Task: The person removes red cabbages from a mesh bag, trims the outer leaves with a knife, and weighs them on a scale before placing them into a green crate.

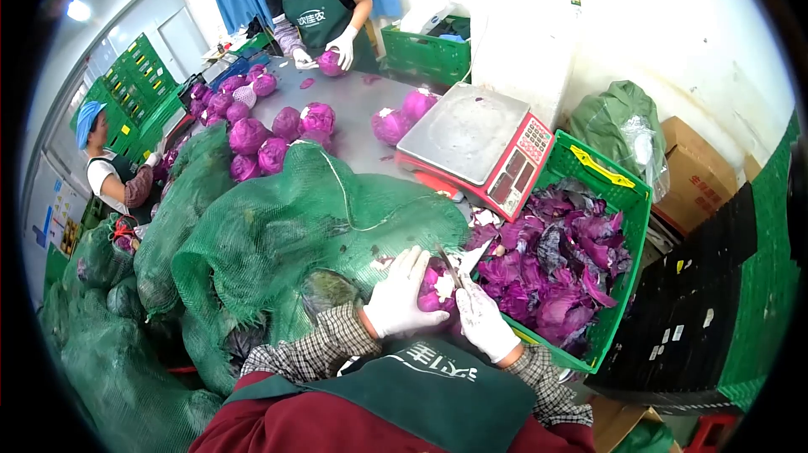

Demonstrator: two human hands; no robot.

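A red cabbage (430,295) with a pale cut stem end sits close in front of my apron. My left hand (402,295), in a white glove, is wrapped round its left side and steadies it. In my right hand (483,320), also gloved, is a knife (449,265), its narrow blade pointing away from me over the cabbage's right side. A green mesh sack (278,209) lies just beyond and left of my left hand. Right of my right hand, a green crate (619,318) holds a heap of loose purple cabbage leaves (547,263).
A red and white weighing scale (471,137) stands on the metal table (362,108) beyond the crate. Trimmed cabbages (286,126) lie farther left. Full mesh sacks (109,369) crowd my left side. Two co-workers stand across; one person's gloved hands (341,49) hold a cabbage.
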